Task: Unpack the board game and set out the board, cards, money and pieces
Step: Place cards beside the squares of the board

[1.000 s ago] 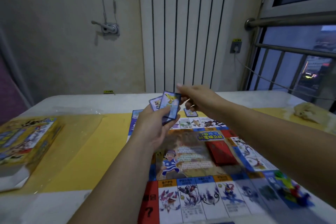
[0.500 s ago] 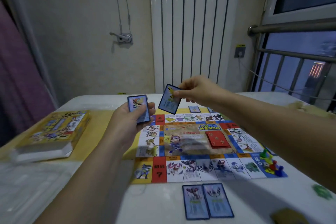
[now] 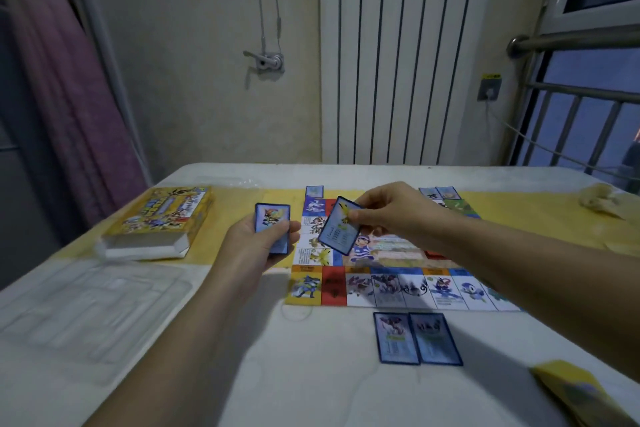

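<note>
The board (image 3: 334, 286) lies unfolded and flat on the table (image 3: 277, 374), so that part of the job looks done, and the dealing of cards around it appears to be midway. A pair of blue-bordered cards (image 3: 398, 336) lies face up just off the board's near edge, one card (image 3: 314, 191) sits at its far edge toward the left corner, and two more (image 3: 437, 193) at its far edge toward the right. The yellow box (image 3: 162, 222) rests well to the left of the board, with a clear plastic insert (image 3: 86, 302) nearer than it on that same side. A yellowish stack (image 3: 581, 395) lies off the board's near right corner, too blurred to say whether it is the money. No playing pieces can be made out, since the right forearm covers much of the board's right side. The left hand (image 3: 256, 243) hovers over the board's left edge, its fingers and thumb wrapped round a small deck (image 3: 273, 225) held face up. The right hand (image 3: 391, 211) is above the board's middle, pinching a single card (image 3: 337, 230) by its upper corner between thumb and fingertips, with the card tilted and clear of the surface. By my reckoning most of the deck remains to be placed.
</note>
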### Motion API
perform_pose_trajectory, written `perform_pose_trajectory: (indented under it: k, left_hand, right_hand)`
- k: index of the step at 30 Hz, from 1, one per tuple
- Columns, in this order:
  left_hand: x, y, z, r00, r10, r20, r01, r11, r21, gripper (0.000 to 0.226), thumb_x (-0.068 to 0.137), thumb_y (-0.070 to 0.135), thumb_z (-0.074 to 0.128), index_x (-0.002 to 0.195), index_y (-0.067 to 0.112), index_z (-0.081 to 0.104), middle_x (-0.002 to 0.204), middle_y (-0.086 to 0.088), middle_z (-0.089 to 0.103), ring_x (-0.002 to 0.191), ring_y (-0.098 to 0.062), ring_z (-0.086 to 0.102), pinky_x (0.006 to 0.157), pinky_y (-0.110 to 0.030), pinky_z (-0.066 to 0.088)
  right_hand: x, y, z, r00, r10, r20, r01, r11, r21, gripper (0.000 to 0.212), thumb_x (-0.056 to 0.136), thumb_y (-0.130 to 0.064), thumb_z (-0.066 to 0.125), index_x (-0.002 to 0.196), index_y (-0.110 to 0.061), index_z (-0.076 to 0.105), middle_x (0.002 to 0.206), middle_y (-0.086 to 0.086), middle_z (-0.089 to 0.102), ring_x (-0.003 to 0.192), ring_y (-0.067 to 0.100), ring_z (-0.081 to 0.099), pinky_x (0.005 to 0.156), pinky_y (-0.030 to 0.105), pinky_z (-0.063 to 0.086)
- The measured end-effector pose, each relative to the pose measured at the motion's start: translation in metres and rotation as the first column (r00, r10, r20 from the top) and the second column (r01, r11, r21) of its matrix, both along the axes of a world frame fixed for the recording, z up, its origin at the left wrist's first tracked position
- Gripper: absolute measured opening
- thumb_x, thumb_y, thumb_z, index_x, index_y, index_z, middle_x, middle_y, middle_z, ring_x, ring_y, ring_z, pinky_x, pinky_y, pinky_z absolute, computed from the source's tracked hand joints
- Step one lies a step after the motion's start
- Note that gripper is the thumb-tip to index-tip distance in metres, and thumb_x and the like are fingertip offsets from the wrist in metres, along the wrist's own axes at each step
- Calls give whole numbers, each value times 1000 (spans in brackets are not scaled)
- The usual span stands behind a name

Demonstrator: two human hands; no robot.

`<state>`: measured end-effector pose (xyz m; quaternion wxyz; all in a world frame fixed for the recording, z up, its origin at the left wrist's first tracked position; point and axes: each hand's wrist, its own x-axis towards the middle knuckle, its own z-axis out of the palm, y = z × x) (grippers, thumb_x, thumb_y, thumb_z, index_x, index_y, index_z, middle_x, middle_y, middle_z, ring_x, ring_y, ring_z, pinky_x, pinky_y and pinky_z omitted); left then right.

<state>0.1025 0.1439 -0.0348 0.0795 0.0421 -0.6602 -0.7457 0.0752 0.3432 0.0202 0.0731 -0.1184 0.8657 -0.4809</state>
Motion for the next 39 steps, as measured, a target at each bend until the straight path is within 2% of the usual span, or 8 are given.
perform_pose_trajectory:
  k: [5, 9, 12, 14, 16, 26, 36, 39]
  left_hand:
    - [11, 16, -6, 982, -168, 88, 161, 983, 87, 15, 90, 20, 61, 102, 13, 62, 97, -6, 71, 85, -16, 66, 66, -26, 56]
    - [7, 14, -9, 998, -40, 49, 39, 999, 36, 7, 88, 6, 62, 95, 8, 62, 87, -8, 70, 68, -16, 67, 55, -21, 55]
    - [-3, -10, -12, 995, 87, 56, -77, 984, -159, 4, 87, 6, 64, 89, 7, 61, 74, -3, 65, 60, -14, 59, 49, -15, 49]
    - [-13, -30, -18, 987, 151, 56, -122, 927, -355, 6, 86, 5, 65, 82, 7, 60, 70, -5, 61, 57, -14, 54, 44, -12, 44]
    - [-25, -44, -26, 981, 184, 68, -124, 851, -511, 9, 84, 6, 67, 79, 6, 60, 72, -9, 62, 56, -15, 53, 45, -16, 43]
    - [-72, -55, -31, 963, 189, 193, 27, 645, -763, 18, 80, 18, 74, 84, 5, 63, 79, -11, 65, 57, -18, 55, 50, -23, 40]
    - [-77, -45, -24, 954, 271, 131, 85, 177, -981, 43, 76, 30, 76, 102, 8, 48, 98, -8, 53, 84, -23, 51, 64, -31, 42]
    - [-75, -45, -17, 970, 240, 29, -53, 326, -944, 26, 83, 23, 65, 95, 7, 47, 91, -10, 54, 79, -27, 52, 57, -28, 36]
  right_hand:
    - [12, -10, -19, 972, 35, 231, 34, 957, -287, 1, 89, -4, 59, 89, -3, 60, 81, 13, 66, 64, 13, 65, 55, 17, 51]
    - [12, -25, -32, 967, 88, 238, -4, 942, -336, 5, 91, -8, 59, 93, -4, 62, 80, 9, 68, 72, 16, 67, 73, 27, 56]
    - [3, -22, -34, 984, 121, -129, -92, 973, 214, 22, 96, -25, 53, 108, -12, 65, 100, 1, 70, 84, 12, 65, 77, 27, 52]
    - [-5, -19, -39, 909, 300, -290, -43, 759, 649, 32, 98, -33, 47, 123, -18, 61, 118, -1, 65, 99, 14, 60, 82, 29, 47]
    - [-11, -19, -48, 889, 398, -227, -42, 564, 825, 35, 98, -36, 44, 129, -23, 56, 126, 1, 60, 109, 20, 57, 85, 32, 45]
    - [-24, -20, -63, 904, 427, 3, -195, 408, 892, 51, 95, -43, 49, 143, -27, 39, 140, 2, 47, 123, 25, 48, 97, 44, 45]
    - [-23, -19, -64, 897, 443, -19, -194, 429, 882, 52, 94, -44, 50, 142, -27, 39, 138, 2, 49, 120, 24, 50, 95, 43, 47]
    - [-23, -17, -63, 888, 459, -16, -196, 411, 890, 52, 94, -45, 49, 142, -27, 39, 138, 1, 49, 120, 24, 49, 97, 43, 44]
